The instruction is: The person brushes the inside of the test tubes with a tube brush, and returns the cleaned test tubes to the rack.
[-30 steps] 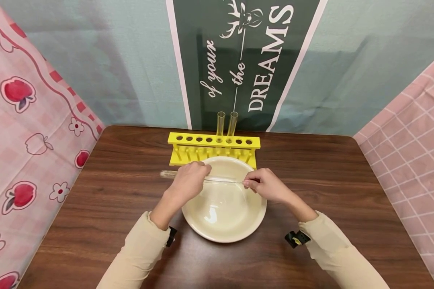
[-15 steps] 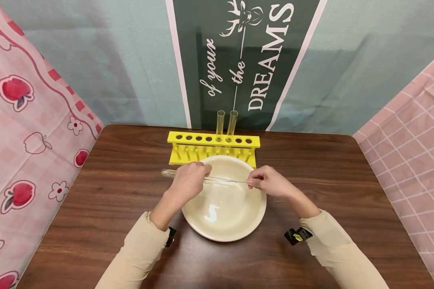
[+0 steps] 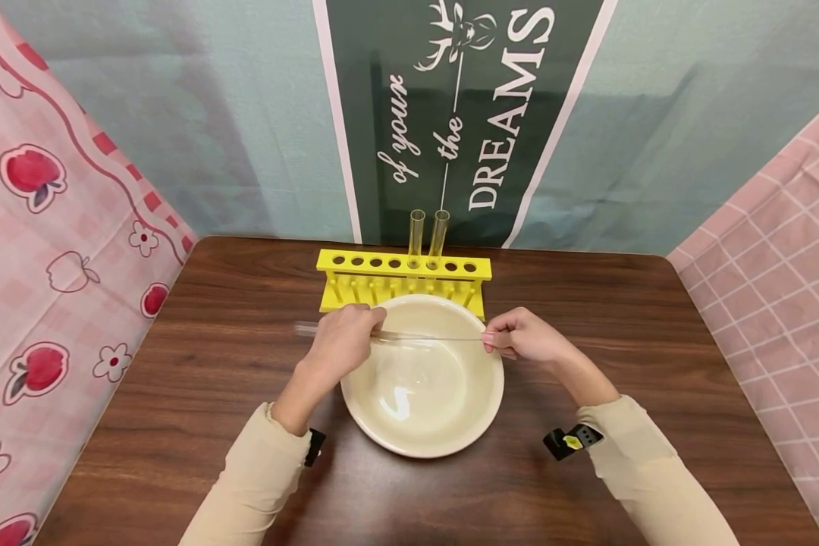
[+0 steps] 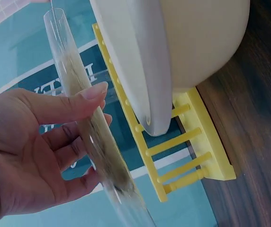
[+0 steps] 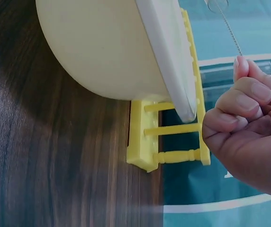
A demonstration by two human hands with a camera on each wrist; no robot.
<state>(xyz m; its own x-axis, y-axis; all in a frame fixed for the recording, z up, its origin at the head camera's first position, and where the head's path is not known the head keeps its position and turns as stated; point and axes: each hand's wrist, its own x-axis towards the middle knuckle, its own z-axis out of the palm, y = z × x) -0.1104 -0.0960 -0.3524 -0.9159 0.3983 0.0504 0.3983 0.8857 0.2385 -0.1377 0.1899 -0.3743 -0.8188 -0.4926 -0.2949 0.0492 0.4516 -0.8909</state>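
Observation:
Above a cream basin (image 3: 423, 432), my left hand (image 3: 341, 341) grips a clear test tube (image 4: 65, 45), its thumb and fingers round the glass. The tube lies roughly level in the head view, its far end sticking out to the left of the hand. Inside it, the left wrist view shows the brownish bristles of a test tube brush (image 4: 102, 146). My right hand (image 3: 528, 337) pinches the brush's twisted wire handle (image 5: 231, 33), which comes out of the tube's mouth. The rest of the handle is hidden by the fingers.
Behind the basin stands a yellow test tube rack (image 3: 327, 262), partly covered by the rim. Two clear test tubes (image 3: 438, 235) stand upright in it. A dark wooden table (image 3: 621, 341) lies below, with a printed cloth (image 3: 259, 136) hanging at the back.
My right hand has moved right, drawing out a longer stretch of brush wire. My left hand and the tube have shifted slightly left. Basin and rack stay put.

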